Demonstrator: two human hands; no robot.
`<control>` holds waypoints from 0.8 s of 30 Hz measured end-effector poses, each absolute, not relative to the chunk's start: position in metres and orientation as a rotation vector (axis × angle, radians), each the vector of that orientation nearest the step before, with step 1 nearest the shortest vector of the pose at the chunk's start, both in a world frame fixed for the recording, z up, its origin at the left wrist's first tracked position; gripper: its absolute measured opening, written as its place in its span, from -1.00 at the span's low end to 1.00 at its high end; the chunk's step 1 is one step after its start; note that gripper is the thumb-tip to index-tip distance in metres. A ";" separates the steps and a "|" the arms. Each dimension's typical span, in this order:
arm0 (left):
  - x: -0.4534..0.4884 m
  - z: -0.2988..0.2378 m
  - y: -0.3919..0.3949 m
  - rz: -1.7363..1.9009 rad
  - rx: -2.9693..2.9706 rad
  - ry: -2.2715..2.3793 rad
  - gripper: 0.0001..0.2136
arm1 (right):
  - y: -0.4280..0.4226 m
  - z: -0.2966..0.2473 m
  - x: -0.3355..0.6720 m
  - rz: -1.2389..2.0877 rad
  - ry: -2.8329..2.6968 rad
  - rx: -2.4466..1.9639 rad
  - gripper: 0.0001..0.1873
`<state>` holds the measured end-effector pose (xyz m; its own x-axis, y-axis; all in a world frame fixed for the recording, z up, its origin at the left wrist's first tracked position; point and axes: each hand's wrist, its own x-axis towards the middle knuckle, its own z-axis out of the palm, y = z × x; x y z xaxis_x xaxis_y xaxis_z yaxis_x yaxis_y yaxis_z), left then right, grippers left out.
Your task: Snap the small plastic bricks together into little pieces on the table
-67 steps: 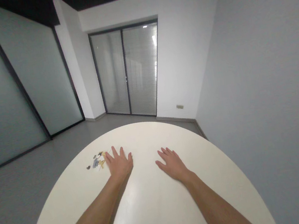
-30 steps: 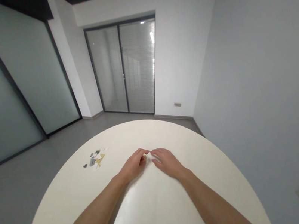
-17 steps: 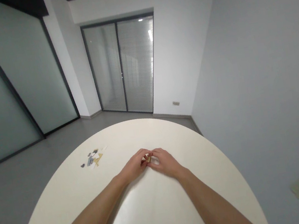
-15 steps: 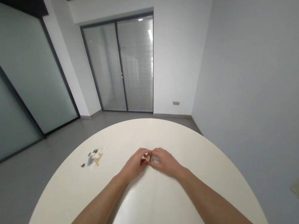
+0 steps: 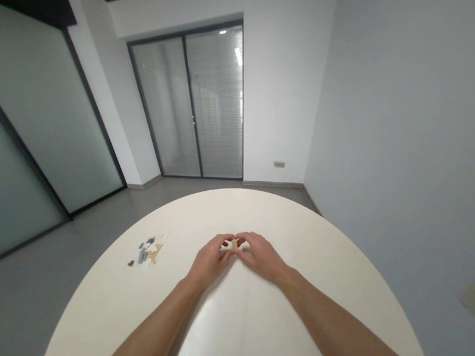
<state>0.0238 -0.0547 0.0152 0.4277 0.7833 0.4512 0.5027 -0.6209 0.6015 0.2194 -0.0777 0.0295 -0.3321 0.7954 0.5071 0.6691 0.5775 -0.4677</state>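
One small tan piece [image 5: 235, 244] | pinched by left hand [image 5: 210, 262] and right hand [image 5: 263, 255] | long axis up-down in view

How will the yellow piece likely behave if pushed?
The yellow piece is probably light: it is small beside the left hand and right hand pinching it. It seems fairly stiff, as no bend shows. It may slide easily on the table, whose top looks smooth.
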 end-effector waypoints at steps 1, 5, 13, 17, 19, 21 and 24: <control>0.024 0.017 -0.056 1.010 2.311 1.115 -0.68 | -0.077 0.029 0.219 0.237 -2.074 -1.162 -0.74; 0.023 0.021 -0.058 0.969 2.337 1.147 -0.69 | -0.075 0.026 0.220 0.277 -2.021 -1.145 -0.73; 0.023 0.024 -0.061 1.021 2.340 1.180 -0.68 | -0.076 0.028 0.221 0.300 -2.013 -1.138 -0.72; 0.023 0.026 -0.062 1.028 2.348 1.207 -0.70 | -0.077 0.029 0.220 0.310 -2.025 -1.135 -0.70; 0.023 0.026 -0.062 1.040 2.352 1.212 -0.71 | -0.077 0.028 0.220 0.311 -2.001 -1.130 -0.70; 0.023 0.026 -0.062 1.052 2.354 1.219 -0.71 | -0.076 0.028 0.220 0.309 -1.979 -1.128 -0.72; 0.023 0.025 -0.061 1.063 2.359 1.242 -0.72 | -0.076 0.027 0.220 0.291 -1.993 -1.134 -0.78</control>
